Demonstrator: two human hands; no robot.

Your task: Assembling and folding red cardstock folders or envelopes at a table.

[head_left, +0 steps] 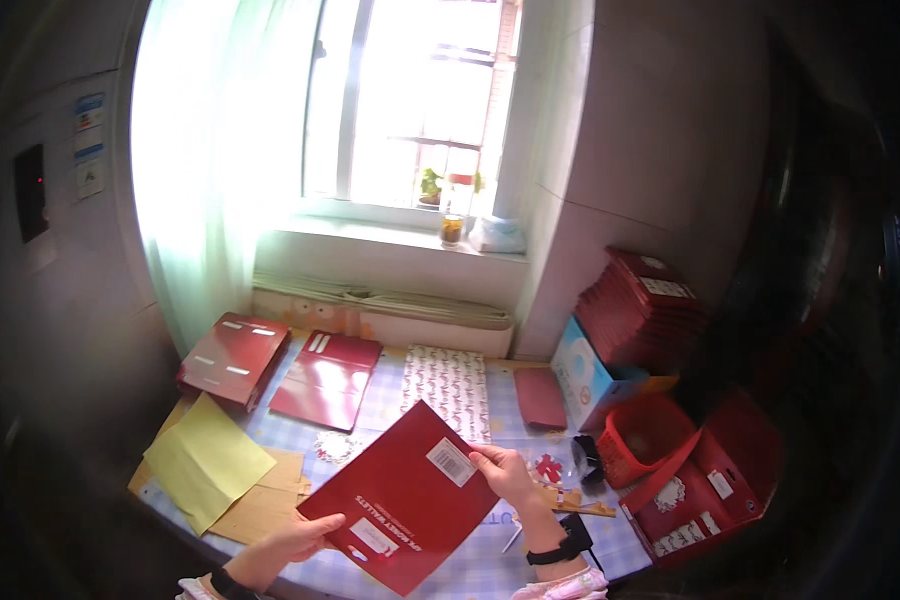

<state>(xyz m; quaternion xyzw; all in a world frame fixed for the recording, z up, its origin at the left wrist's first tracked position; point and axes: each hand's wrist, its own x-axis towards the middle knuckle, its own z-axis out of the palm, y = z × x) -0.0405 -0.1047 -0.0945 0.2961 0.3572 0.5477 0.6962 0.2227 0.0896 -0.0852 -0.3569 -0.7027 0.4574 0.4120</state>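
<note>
A flat red card package (400,490) with white labels, one with a barcode, is held tilted over the table between my two hands. My left hand (305,537) pinches its lower left corner, thumb on top. My right hand (507,474) grips its right edge beside the barcode label, the thumb pressed on the face. Beyond the package lie a sheet of repeated small figures (445,385) and a white-and-red cluster of small cut pieces (336,447). Small red pieces (548,468) in clear plastic lie by my right hand.
Red packages (232,355) are stacked far left, beside another red pile (327,380). Yellow paper (208,462) overlaps brown cardboard at left. At right stand a blue box (585,375), a red basket (648,435), a tall red stack (638,310) and an opened red package (710,485).
</note>
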